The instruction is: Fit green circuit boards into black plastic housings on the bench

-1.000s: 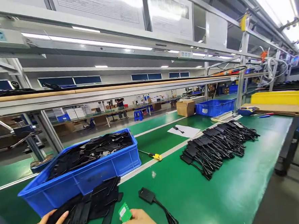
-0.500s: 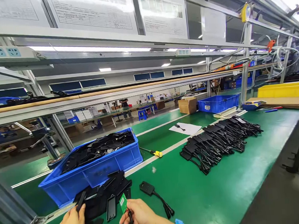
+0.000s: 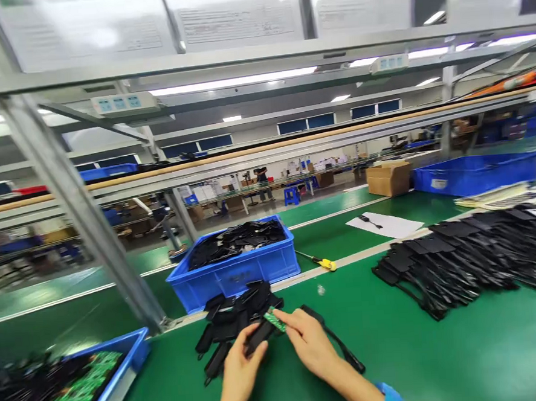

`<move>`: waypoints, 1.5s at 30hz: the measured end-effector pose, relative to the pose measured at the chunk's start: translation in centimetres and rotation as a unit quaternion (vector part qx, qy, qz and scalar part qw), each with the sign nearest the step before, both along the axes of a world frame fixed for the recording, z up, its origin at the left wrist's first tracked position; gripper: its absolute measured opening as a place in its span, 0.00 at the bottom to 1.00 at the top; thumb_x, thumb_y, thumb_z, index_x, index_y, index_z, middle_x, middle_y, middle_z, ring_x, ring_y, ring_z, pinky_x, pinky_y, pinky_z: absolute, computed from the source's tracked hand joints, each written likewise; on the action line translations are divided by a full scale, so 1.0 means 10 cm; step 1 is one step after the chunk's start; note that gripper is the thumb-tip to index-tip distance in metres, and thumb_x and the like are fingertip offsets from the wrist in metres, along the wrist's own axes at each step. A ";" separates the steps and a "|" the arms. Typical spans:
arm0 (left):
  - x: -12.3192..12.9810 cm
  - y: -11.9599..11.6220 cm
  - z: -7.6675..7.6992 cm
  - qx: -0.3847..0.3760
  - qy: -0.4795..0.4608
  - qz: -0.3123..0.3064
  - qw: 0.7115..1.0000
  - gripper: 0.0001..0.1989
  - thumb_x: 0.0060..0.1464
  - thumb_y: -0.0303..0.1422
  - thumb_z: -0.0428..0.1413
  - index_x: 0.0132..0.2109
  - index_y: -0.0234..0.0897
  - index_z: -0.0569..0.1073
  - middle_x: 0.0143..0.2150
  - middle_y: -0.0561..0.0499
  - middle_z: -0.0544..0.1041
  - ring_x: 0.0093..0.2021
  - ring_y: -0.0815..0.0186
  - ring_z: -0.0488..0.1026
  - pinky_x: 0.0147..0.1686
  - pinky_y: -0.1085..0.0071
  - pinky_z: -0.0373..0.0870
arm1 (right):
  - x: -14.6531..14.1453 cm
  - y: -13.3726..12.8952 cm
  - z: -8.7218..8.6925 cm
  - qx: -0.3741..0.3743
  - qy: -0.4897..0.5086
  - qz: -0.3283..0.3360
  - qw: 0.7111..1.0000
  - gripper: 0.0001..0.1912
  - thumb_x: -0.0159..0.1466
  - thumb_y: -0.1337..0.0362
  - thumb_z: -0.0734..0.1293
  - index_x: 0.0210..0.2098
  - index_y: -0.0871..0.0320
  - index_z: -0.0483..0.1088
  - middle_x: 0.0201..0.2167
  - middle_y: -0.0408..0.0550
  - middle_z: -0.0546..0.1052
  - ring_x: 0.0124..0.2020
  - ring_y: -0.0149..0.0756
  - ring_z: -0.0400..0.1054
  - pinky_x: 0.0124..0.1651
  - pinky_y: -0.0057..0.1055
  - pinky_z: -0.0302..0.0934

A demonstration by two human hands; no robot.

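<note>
My left hand (image 3: 242, 364) grips a black plastic case (image 3: 260, 336) between thumb and fingers. Against the upper right end of that case is a small green circuit board (image 3: 274, 320), pinched by my right hand (image 3: 306, 337). Behind my hands lies a loose pile of black case parts (image 3: 242, 308), in front of a blue bin (image 3: 236, 275) filled with similar parts. A black cabled unit (image 3: 343, 344) rests on the green bench, partly hidden behind my right hand.
Many black cabled units (image 3: 462, 255) lie in rows on the right. A yellow-handled screwdriver (image 3: 327, 264) sits beyond my hands. At lower left, a blue bin (image 3: 138, 352) holds green boards and cables. A metal post (image 3: 87, 217) rises at left.
The view has turned left, bringing the bin of green boards into sight. My hands have come together, and the green board now meets the black case.
</note>
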State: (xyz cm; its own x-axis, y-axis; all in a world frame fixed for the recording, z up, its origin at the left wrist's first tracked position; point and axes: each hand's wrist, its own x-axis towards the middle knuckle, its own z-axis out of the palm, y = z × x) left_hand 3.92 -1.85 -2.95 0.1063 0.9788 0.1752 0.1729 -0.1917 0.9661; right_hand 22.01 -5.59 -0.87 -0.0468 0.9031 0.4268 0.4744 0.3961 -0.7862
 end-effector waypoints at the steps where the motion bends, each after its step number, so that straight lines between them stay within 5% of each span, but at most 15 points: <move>1: 0.01 -0.03 -0.02 0.005 -0.015 -0.008 1.000 0.26 0.36 0.43 0.64 0.43 0.35 0.71 0.40 0.47 0.76 0.39 0.60 0.73 0.40 0.68 0.69 | 0.01 0.00 -0.01 0.014 -0.014 -0.006 1.000 0.21 0.62 0.68 0.56 0.54 0.54 0.67 0.32 0.48 0.71 0.35 0.35 0.66 0.40 0.31 0.60; 8: 0.02 -0.16 -0.03 -0.096 -0.196 -0.047 0.975 0.26 0.31 0.33 0.69 0.41 0.34 0.72 0.34 0.51 0.76 0.32 0.69 0.71 0.36 0.74 0.67 | 0.01 -0.04 -0.12 0.014 -0.057 0.054 0.997 0.15 0.63 0.64 0.58 0.46 0.57 0.69 0.35 0.49 0.72 0.35 0.36 0.67 0.37 0.30 0.64; 17: 0.08 -0.28 0.04 -0.172 -0.326 -0.129 0.921 0.28 0.36 0.29 0.68 0.48 0.34 0.72 0.45 0.43 0.74 0.40 0.65 0.72 0.43 0.68 0.68 | 0.00 -0.07 -0.13 0.017 -0.071 0.078 0.994 0.16 0.63 0.60 0.59 0.48 0.53 0.71 0.36 0.50 0.72 0.36 0.37 0.68 0.38 0.30 0.64; 27: 0.10 -0.28 0.05 -0.210 -0.330 -0.127 0.912 0.26 0.40 0.33 0.66 0.49 0.38 0.71 0.51 0.45 0.73 0.53 0.57 0.68 0.53 0.62 0.66 | -0.13 -0.08 -0.15 0.063 -0.084 0.041 0.994 0.12 0.62 0.67 0.62 0.43 0.53 0.74 0.33 0.47 0.68 0.35 0.34 0.64 0.39 0.28 0.61; 37: 0.15 -0.14 0.05 -0.244 -0.284 -0.021 0.927 0.32 0.23 0.39 0.70 0.42 0.40 0.73 0.45 0.48 0.77 0.53 0.48 0.67 0.42 0.60 0.76 | -0.14 -0.02 -0.22 0.071 -0.223 0.012 0.972 0.07 0.61 0.64 0.62 0.38 0.52 0.72 0.33 0.44 0.65 0.35 0.32 0.62 0.36 0.25 0.59; 42: 0.16 -0.12 -0.02 -0.213 -0.279 0.014 0.936 0.31 0.26 0.40 0.69 0.41 0.36 0.71 0.41 0.47 0.78 0.48 0.52 0.71 0.36 0.67 0.76 | -0.18 -0.01 -0.23 0.006 -0.110 0.010 0.994 0.14 0.57 0.66 0.67 0.43 0.54 0.68 0.33 0.42 0.69 0.33 0.30 0.64 0.37 0.23 0.59; 45: 0.16 -0.17 -0.04 -0.170 -0.264 0.004 0.949 0.28 0.34 0.41 0.67 0.42 0.34 0.69 0.39 0.46 0.78 0.43 0.56 0.74 0.35 0.68 0.74 | -0.19 -0.02 -0.22 -0.075 -0.073 -0.014 0.994 0.08 0.54 0.65 0.70 0.33 0.59 0.70 0.27 0.42 0.71 0.28 0.30 0.64 0.31 0.23 0.57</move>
State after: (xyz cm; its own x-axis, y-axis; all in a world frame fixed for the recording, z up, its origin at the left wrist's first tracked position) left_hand 5.51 -3.51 -3.31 0.0837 0.9888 -0.1236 -0.3524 0.1454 0.9245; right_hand 20.14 -5.79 -3.07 -0.0733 0.9580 0.2771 0.5970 0.2647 -0.7573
